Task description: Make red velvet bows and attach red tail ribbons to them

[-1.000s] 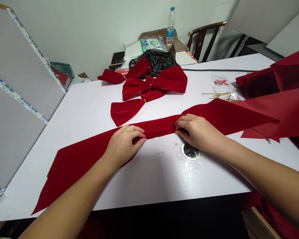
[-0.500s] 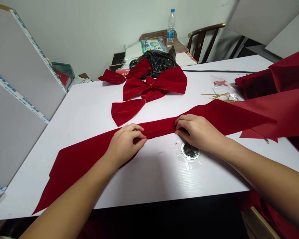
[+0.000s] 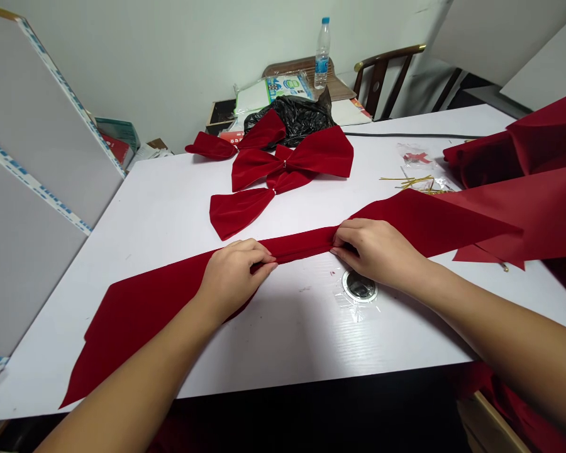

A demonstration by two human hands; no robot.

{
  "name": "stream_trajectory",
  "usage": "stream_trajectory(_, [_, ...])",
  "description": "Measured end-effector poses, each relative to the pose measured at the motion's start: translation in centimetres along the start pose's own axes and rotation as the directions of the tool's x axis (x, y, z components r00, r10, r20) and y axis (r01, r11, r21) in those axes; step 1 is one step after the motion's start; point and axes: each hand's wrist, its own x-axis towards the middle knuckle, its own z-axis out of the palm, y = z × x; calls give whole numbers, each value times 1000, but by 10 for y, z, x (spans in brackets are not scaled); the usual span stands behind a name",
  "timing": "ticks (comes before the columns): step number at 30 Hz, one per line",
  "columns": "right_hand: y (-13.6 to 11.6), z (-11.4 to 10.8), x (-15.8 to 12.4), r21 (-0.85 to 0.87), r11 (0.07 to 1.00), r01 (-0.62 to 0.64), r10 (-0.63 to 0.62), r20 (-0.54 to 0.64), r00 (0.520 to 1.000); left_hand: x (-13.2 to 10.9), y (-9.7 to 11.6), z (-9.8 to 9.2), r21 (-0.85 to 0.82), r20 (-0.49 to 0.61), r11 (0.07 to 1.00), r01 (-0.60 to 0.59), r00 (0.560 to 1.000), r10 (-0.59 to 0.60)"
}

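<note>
A long strip of red velvet fabric (image 3: 155, 302) lies slantwise across the white table (image 3: 283, 340), its middle gathered into a narrow folded band. My left hand (image 3: 236, 270) pinches the near edge of that band left of centre, thumb against fingertips. On the band's right end, my right hand (image 3: 370, 245) grips the folds the same way. Between the two hands the pleated stretch runs nearly straight. Both ends of the fabric fan out wide. Beyond it lie several red velvet bows (image 3: 285, 165), tied at their middles.
Gold twist ties (image 3: 415, 182) and a small plastic bag (image 3: 415, 156) lie at the right, near piled red fabric (image 3: 538, 138). A round cable grommet (image 3: 360, 286) sits near my right hand. Behind are a black plastic bag (image 3: 297, 116), a water bottle (image 3: 321, 56) and a chair (image 3: 382, 82).
The band between my hands has become narrower as its far edge is drawn in toward me. Both hands stay at nearly the same spots, still pinching.
</note>
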Motion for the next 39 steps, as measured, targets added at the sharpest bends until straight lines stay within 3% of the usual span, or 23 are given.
stream_trajectory(5, [2,-1,1,7,1000,-30,30,8,1000,-1,0,-1,16,5,1000,20,1000,-20])
stream_trajectory(13, [-3,-3,1,-58,993,-105,108,41,993,1,6,-5,-8,22,983,183,983,-183])
stream_trajectory(16, [-3,-2,0,-57,996,-72,74,35,997,2,6,-5,5,40,991,133,990,-133])
stream_trajectory(20, [-3,0,0,-75,997,-17,21,50,999,2,2,-2,26,55,999,-46,998,44])
stream_trajectory(23, [-2,0,-1,-64,998,-3,5,34,999,2,0,0,8,65,995,-102,993,101])
stream_trajectory(29, [2,1,0,-68,997,22,-21,26,999,2,1,1,-86,70,993,-86,993,92])
stream_trajectory(39, [5,3,-2,-3,995,98,-98,-18,995,2,1,2,-63,38,997,-35,999,37])
